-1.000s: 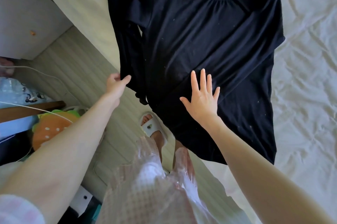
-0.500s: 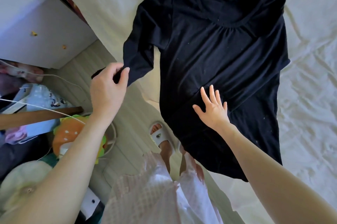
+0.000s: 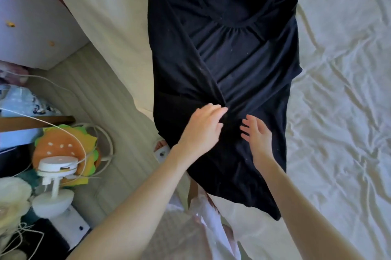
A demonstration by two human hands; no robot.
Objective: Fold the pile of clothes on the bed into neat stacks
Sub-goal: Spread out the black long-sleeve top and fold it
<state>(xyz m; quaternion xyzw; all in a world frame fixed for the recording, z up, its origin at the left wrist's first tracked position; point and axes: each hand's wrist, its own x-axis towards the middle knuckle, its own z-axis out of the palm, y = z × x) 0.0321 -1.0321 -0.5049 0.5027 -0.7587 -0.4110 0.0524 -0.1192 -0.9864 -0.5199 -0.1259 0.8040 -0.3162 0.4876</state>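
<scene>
We see the bed (image 3: 338, 111) with its cream sheet carrying one black long-sleeved top (image 3: 243, 58), spread face up, collar away from us, hem hanging over the near edge. Half a second back its left sleeve (image 3: 190, 65) hung off the bedside; now it lies folded diagonally across the chest, cuff at the waist. So first sleeve fold looks done, we judge; the other sleeve and the body fold remain, no stack visible yet. Left hand (image 3: 203, 128) has carried the cuff in, its grip curled on the dark cloth there, though motion blur makes the pinch hard to confirm. Right hand (image 3: 257, 132) was pressing flat on the waist, now it's lifted slightly, fingers spread and loose, holding nothing. Beside the bed: floor clutter, burger cushion (image 3: 61, 143), white fan (image 3: 57, 166).
</scene>
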